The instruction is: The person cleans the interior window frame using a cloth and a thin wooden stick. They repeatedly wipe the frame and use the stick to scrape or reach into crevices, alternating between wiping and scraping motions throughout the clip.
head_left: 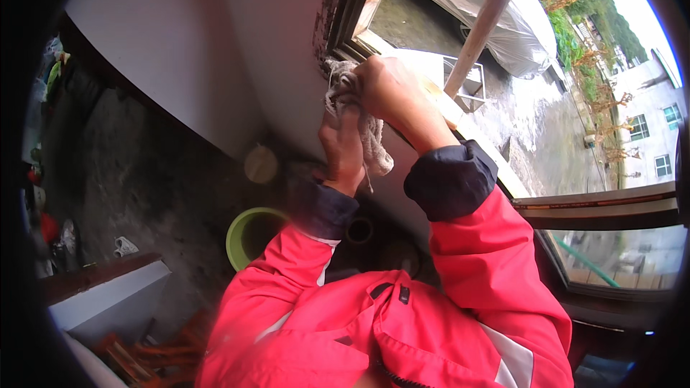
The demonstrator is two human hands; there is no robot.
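A greyish-white, crumpled rag [375,145] is bunched up at the lower corner of a window frame [350,42]. My right hand [394,95] grips its upper part, with the fingers curled into the cloth against the frame. Just below, my left hand [343,145] is closed round the rag from the other side. One end of the cloth hangs down between my two wrists. Both forearms are in red sleeves with dark turned-back cuffs. The fingertips of both hands are partly hidden by the folds.
A pale wall [251,36] stands left of the window. Below are a green bucket [234,238] and a small round object [261,164] on the dark floor. An open window sash [611,205] juts out at right. Outside are a wooden pole [489,25] and a plastic-covered shape [503,25].
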